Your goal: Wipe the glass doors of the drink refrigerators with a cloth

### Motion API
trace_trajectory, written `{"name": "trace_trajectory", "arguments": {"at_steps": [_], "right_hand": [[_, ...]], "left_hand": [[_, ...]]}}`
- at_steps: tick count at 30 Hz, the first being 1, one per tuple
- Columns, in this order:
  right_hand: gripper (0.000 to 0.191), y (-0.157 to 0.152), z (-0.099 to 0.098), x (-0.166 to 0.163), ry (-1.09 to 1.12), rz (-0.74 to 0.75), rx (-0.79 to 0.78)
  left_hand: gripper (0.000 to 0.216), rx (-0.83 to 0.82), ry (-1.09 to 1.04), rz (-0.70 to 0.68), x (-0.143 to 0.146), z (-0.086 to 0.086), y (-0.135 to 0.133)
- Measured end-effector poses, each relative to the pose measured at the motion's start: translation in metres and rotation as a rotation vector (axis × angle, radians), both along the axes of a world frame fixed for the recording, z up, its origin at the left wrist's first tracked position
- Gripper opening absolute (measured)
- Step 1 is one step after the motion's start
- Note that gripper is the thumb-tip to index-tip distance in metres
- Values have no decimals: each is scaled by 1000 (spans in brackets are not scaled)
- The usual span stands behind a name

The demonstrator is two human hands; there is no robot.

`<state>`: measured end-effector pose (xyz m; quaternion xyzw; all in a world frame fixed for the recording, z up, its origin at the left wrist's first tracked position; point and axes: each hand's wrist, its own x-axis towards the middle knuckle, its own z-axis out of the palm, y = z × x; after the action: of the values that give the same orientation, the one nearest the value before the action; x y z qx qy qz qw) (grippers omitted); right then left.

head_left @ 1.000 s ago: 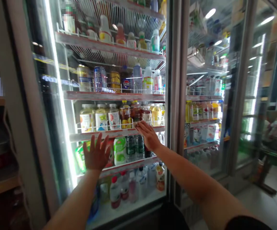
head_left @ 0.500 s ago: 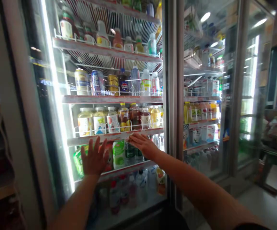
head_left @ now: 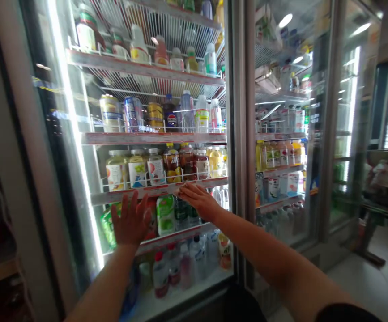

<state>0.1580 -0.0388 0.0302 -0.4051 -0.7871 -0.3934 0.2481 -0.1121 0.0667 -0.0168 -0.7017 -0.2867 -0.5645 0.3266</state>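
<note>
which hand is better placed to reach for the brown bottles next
Right, probably: in this view the right hand appears just below the brown bottles, while the left hand, fingers spread, is farther left.

3 white-capped btls [head_left: 137,171] upright on shelf [head_left: 160,190]; green/white pkg [head_left: 165,217] below.

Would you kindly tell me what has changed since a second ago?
The right hand has lowered, from in front of the brown bottles to the shelf edge beneath them; nothing was visibly taken or let go. The left hand stays open, fingers spread; the bottles stay in place.
</note>
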Motion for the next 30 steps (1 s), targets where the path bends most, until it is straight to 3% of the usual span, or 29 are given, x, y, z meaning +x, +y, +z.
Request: {"name": "trace_trajectory", "arguments": {"at_steps": [6,10,15,20,25,30], "right_hand": [[65,4,-1,11,236,-54,126],[67,-4,7,25,-21,53,-20],[66,-8,17,34,253,-50,100],[70,-6,8,31,179,38,48],[65,-1,3,35,334,57,142],[63,-1,-9,28,256,71,9]], "left_hand": [[66,-20,-9,-6,0,0,-1],[63,-40,4,-1,-2,2,-5],[53,-61,-26,30,-1,6,-9],[48,-87,-24,49,1,6,-15],[50,-207,31,45,3,1,-20],[51,-221,38,53,3,-1,-15]]}}
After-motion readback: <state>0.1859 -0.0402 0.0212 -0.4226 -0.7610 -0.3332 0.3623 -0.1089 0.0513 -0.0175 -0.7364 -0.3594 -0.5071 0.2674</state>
